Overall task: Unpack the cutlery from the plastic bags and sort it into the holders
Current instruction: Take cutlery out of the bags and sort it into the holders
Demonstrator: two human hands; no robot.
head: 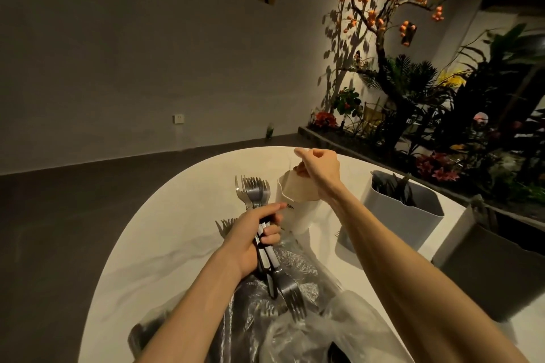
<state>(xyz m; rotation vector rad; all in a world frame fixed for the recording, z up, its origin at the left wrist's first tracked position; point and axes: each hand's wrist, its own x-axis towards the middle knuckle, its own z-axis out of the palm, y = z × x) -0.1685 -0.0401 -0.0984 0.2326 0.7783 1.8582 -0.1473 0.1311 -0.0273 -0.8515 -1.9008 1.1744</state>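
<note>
Forks in your left fist, right hand at the white holder.
Crumpled plastic bags [295, 318] lie nearest you on the white table [165, 244]. Your left hand [250, 239] is closed around a bundle of forks [256, 194], some tines up, some down. Beyond, your right hand [320, 168] pinches the white holder [295, 209] at its rim; a grey holder [404, 215] stands to its right.

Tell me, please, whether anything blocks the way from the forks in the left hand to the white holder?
Yes: the right hand is over the white holder, its fingers at the far rim, partly covering the opening. The forks in the left hand stand just left of the holder, with nothing else between.
</note>
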